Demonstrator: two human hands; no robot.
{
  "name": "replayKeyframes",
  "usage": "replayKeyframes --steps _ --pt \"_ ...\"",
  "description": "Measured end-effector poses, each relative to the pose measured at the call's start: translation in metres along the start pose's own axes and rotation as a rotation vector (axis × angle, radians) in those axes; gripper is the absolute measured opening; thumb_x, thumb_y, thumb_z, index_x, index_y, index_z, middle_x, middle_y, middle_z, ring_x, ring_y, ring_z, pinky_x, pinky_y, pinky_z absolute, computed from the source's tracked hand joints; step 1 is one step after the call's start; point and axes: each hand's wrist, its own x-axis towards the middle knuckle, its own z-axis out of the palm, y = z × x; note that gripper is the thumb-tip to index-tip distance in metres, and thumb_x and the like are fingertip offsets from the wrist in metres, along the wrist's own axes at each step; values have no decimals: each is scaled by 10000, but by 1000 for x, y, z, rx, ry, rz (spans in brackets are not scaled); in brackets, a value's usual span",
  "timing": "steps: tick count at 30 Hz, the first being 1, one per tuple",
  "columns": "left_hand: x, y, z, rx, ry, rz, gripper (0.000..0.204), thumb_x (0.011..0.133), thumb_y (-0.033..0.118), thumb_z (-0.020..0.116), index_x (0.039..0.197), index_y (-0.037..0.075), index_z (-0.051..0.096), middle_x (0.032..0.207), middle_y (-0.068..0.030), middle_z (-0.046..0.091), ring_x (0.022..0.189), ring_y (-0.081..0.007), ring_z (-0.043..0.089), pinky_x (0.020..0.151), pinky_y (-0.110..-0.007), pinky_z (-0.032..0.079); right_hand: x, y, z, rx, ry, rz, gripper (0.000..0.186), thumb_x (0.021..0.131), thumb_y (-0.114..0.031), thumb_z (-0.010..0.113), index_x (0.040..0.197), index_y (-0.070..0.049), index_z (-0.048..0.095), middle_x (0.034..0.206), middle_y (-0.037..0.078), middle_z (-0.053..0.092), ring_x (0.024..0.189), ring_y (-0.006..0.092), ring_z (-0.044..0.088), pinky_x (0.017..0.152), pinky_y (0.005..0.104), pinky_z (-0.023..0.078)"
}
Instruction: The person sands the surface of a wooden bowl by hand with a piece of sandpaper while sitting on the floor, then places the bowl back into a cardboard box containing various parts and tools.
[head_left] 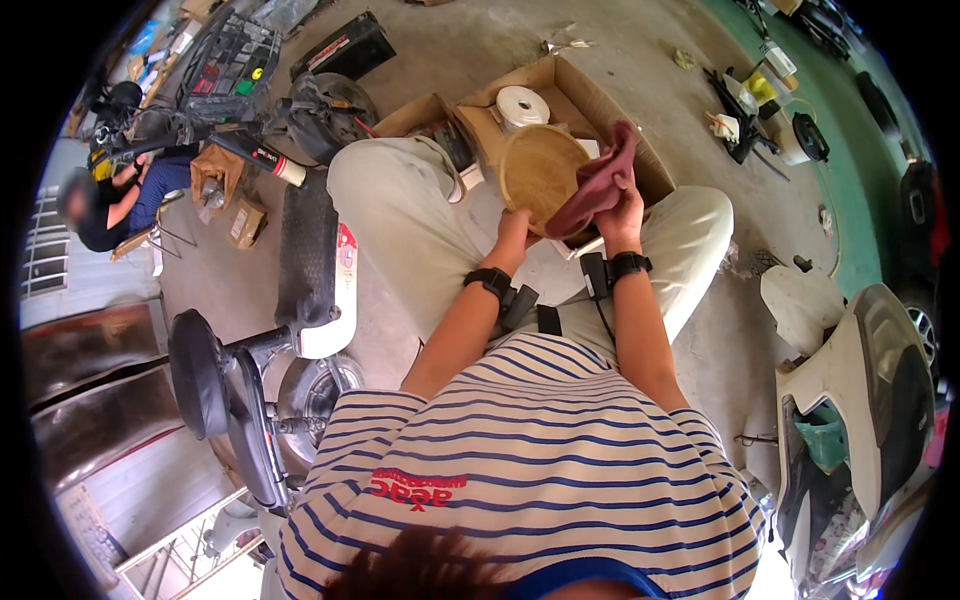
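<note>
I sit with my knees apart over an open cardboard box [555,85]. A round tan shallow pan [542,165] is between my knees, with my left hand [514,225] closed on its near left rim. My right hand [622,215] grips a crumpled maroon cloth [605,170], which overlaps the pan's right side. Behind the pan in the box is a white roll [521,105] with a hole in its middle. A smaller box [425,115] with dark items sits to the left, partly hidden by my leg.
A scooter [310,260] lies along my left, with more parts beyond. A seated person [160,185] works at the far left. Loose black parts [745,140] and a white bucket [800,140] are at the back right. A pale scooter body [845,390] stands near my right.
</note>
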Motion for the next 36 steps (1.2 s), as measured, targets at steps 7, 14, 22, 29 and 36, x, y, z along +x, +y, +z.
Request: replayKeyframes --steps 7,14,22,29,36 --pt "-30 8 28 410 -122 -66 510 645 39 479 1149 16 406 961 -116 543 818 -247 590 689 -360 531 -3 36 -25 -1184 191 -29 804 754 -60 582 1397 -72 99 1311 101 360 1162 184 389 951 252 315" --pt "-25 6 29 614 -245 24 528 661 35 488 1179 47 386 886 -87 543 761 -189 583 670 -301 505 1 36 -51 -1265 19 -65 636 714 -44 574 1319 -69 377 1219 101 489 1085 184 475 908 254 368" --pt "-21 8 26 456 -304 237 644 653 28 457 1285 91 355 1025 -70 538 852 -183 575 695 -313 513 -8 40 -30 -1249 -201 256 423 675 80 445 1047 -19 620 935 60 637 865 136 570 776 236 440" --pt "-21 9 24 394 -76 113 578 664 44 456 1238 71 398 1021 -72 538 877 -206 570 713 -335 515 -5 37 -33 -1579 -308 196 303 655 5 476 886 -32 667 830 165 639 768 248 607 721 296 459" --pt "-25 13 27 336 54 162 416 664 26 480 1080 27 471 803 -57 525 658 -144 545 551 -264 482 10 16 -44 -1043 363 -38 477 598 4 425 1048 -6 584 884 55 590 753 186 542 659 247 433"
